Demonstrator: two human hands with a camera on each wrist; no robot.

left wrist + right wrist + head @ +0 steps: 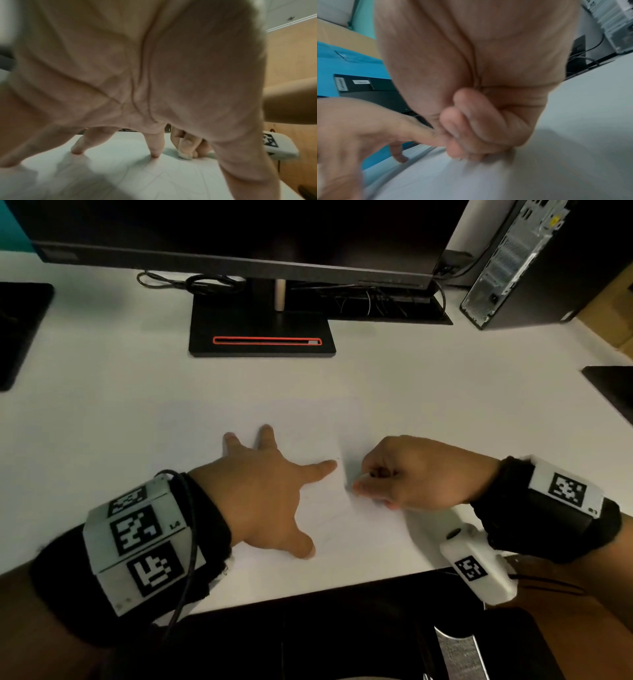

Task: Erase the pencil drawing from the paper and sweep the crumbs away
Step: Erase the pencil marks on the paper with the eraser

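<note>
A white sheet of paper [329, 508] lies near the front edge of the white desk, with faint pencil lines on it. My left hand [270, 491] lies flat on the paper with fingers spread, pressing it down. The same left hand [154, 152] shows straight fingertips on the sheet in the left wrist view. My right hand [376, 484] sits just right of the left index finger, fingers curled and pinching a small white eraser [364, 475] against the paper. The eraser [185, 156] touches the sheet below the right fingertips. In the right wrist view my right hand [462, 146] is blurred.
A black monitor base [262, 337] stands behind the paper, under a wide monitor [239, 234]. Cables [191, 284] lie at the back. A computer tower [520, 261] stands at the back right. Dark pads sit at the left edge [17, 333] and right edge [613, 392].
</note>
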